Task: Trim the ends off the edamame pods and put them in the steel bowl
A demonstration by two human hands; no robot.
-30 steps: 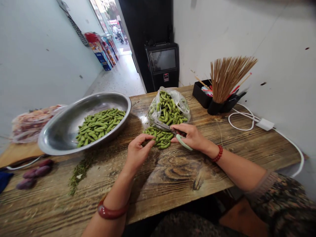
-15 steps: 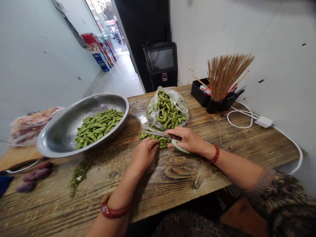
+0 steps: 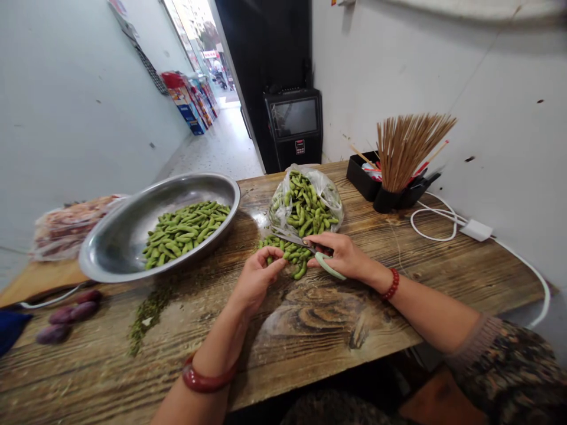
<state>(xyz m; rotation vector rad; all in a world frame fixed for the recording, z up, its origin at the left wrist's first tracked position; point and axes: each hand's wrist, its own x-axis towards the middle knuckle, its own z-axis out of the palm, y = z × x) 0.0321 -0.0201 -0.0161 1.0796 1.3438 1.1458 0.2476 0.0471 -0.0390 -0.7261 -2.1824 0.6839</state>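
Note:
My right hand (image 3: 343, 255) is closed round the pale green handles of a pair of scissors (image 3: 328, 267). The blades point left, slightly parted, over a loose heap of green soybean pods (image 3: 297, 252). At the heap's near left edge, my left hand (image 3: 257, 280) pinches a pod between thumb and fingers, mostly covered by them. Just behind the heap, a clear plastic bag (image 3: 333, 203) stands open, full of more pods. To the left, a wide steel basin (image 3: 110, 241) holds a pile of pods.
Plant trimmings (image 3: 148, 319) lie below the basin, and several purple tubers (image 3: 66, 316) sit further left. A bag of meat-like pieces (image 3: 73, 227) rests on a board. Skewers (image 3: 410, 153) stand in a black holder at back right, near a white cable (image 3: 525, 260).
My left hand has turned and lifted a little from the heap, its thumb and fingers now pinched together. The scissors stay in my right hand. The view has shifted slightly.

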